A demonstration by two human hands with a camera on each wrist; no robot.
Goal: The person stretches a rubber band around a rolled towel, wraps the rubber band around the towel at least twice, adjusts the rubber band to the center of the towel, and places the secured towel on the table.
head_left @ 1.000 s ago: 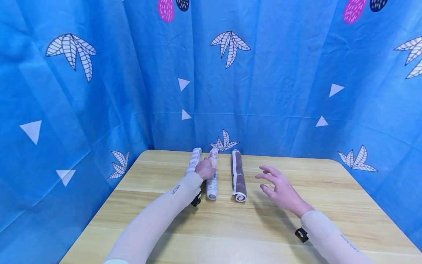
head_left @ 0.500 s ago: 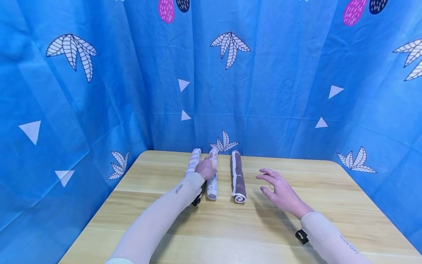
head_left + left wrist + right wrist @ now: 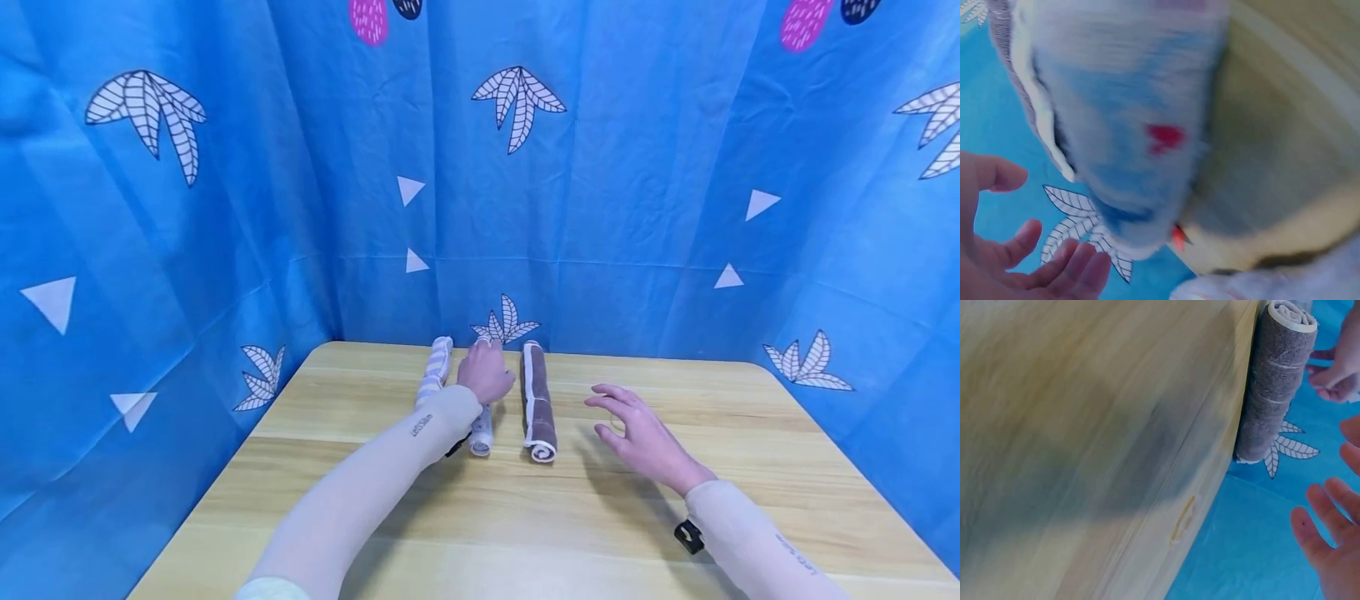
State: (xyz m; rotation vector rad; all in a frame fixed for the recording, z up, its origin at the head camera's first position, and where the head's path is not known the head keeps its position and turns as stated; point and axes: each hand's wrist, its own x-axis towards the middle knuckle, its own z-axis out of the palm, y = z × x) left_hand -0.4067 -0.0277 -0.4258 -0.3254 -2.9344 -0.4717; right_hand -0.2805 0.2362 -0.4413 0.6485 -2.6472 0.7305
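Three rolled towels lie side by side on the table. The middle one, a pale printed rolled towel with a blue and red pattern, is partly hidden under my left hand. In the left wrist view the fingers are loosely bent, apart from the towel. At the left lies a lilac-and-white striped rolled towel. A brown rolled towel with white edging lies to the right. My right hand hovers right of the brown towel, fingers spread and holding nothing.
A thin yellowish loop lies on the wooden table near the right hand. A blue patterned curtain hangs behind the table and along both sides.
My left hand has come off the gap between the striped and middle towels and moved right, above the middle towel. The right hand has barely moved. The towels lie as before.
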